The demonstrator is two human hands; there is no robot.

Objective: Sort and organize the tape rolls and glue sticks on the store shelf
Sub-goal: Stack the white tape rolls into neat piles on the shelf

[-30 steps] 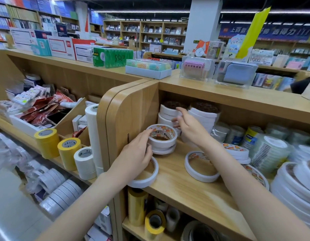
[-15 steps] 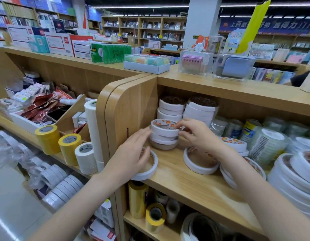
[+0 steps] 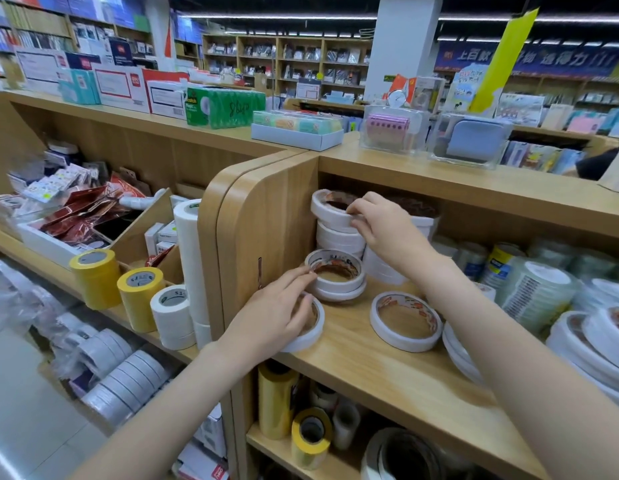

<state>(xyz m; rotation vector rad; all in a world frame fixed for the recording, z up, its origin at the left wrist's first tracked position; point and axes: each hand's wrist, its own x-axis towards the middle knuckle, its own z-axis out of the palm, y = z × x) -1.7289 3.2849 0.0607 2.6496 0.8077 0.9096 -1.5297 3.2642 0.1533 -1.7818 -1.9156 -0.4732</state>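
Observation:
My right hand (image 3: 387, 226) pinches the rim of a white tape roll (image 3: 330, 211) that sits on top of a tall stack of white rolls (image 3: 339, 239) at the back left of the wooden shelf (image 3: 387, 372). In front of that stack stands a low stack of two rolls (image 3: 337, 277). My left hand (image 3: 273, 315) lies with straight fingers over a single flat roll (image 3: 313, 332) at the shelf's front left corner. Its fingertips touch the low stack's rim.
Another flat roll (image 3: 405, 322) lies mid-shelf, with leaning stacks of white rolls (image 3: 592, 344) and clear tape (image 3: 536, 289) to the right. The rounded divider panel (image 3: 259, 223) stands close on the left. Yellow and white rolls (image 3: 140, 292) fill the neighbouring shelf.
My right hand lifted the top roll off the low stack and carried it up onto the tall back stack. My left hand stayed on the flat roll, fingers reaching toward the low stack.

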